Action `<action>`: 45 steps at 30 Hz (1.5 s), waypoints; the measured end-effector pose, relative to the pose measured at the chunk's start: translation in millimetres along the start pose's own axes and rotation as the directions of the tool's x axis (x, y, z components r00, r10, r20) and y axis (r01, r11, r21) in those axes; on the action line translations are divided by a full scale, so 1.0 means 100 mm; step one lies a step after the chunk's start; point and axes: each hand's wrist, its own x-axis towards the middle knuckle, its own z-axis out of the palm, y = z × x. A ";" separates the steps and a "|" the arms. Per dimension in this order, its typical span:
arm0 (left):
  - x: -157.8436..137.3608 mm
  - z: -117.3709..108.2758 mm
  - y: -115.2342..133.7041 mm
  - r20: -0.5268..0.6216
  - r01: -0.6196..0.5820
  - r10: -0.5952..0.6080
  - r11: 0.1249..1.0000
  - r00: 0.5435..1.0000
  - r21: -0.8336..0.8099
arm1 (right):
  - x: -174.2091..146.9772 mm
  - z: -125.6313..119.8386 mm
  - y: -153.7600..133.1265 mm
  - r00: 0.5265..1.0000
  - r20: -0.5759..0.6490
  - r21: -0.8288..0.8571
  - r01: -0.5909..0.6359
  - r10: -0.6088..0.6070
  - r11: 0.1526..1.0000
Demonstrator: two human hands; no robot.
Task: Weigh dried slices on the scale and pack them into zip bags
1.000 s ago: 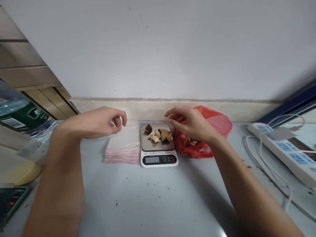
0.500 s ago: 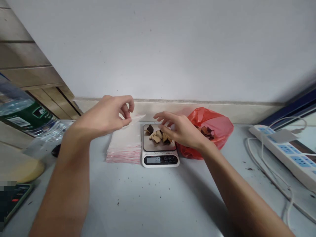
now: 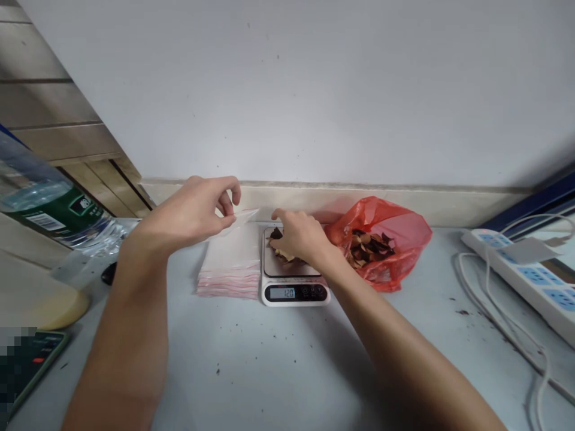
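My left hand (image 3: 197, 209) pinches the corner of a clear zip bag (image 3: 245, 216), lifted above a stack of zip bags (image 3: 229, 263) with pinkish-red edges. A white digital scale (image 3: 294, 293) sits right beside the stack; its display seems to read 12.0. Dried brown and tan slices (image 3: 285, 256) lie on the scale's plate, partly covered by my right hand (image 3: 300, 236). That hand reaches down over them with thumb and index finger apart; its other fingers are hidden. Against my right wrist's far side is a red plastic bag (image 3: 404, 239) holding more dried slices (image 3: 368, 246).
A large water bottle (image 3: 67, 209) leans in at the left, with a yellowish container (image 3: 54, 299) and a dark-screened device (image 3: 36, 365) below it. A white power strip (image 3: 530, 275) with white cables (image 3: 494, 317) lies at the right. A pale wall (image 3: 314, 108) rises behind.
My right hand has moved left and down onto the slices on the scale, uncovering more of the red bag's contents. The display went from about 12.8 to 12.0. My left hand keeps its pinch.
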 end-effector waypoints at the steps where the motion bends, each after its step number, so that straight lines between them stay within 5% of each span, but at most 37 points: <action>1: 0.00 0.00 -0.01 0.001 -0.005 0.005 1.000 1.000 -0.001 | 0.02 0.00 -0.01 1.000 -0.004 0.003 -0.001 0.001 1.000; 8: 0.00 0.00 -0.01 0.007 -0.010 0.010 1.000 1.000 -0.017 | 0.02 -0.15 0.12 0.992 -0.125 0.199 0.006 0.019 0.980; 12: 0.00 0.00 0.02 0.021 -0.002 0.003 0.999 1.000 -0.038 | -0.13 -0.37 0.33 0.988 -0.156 0.540 0.084 0.001 0.838; 15: 0.00 0.01 0.03 0.031 -0.004 0.006 0.999 0.999 -0.051 | -0.26 -0.52 0.50 0.987 -0.158 0.631 0.124 -0.030 0.766; 20: 0.03 0.07 0.02 0.064 -0.083 0.089 0.992 0.994 -0.090 | -0.41 -0.67 0.69 0.981 -0.173 0.615 0.178 -0.088 0.769; 28: 0.05 0.10 0.02 0.098 -0.116 0.124 0.989 0.987 -0.089 | -0.56 -0.87 0.85 0.995 -0.072 0.465 0.093 -0.066 0.880; 45: 0.06 0.11 0.08 0.093 -0.156 0.165 0.982 0.982 -0.103 | -0.60 -0.86 1.12 0.995 -0.089 0.337 0.079 -0.051 0.938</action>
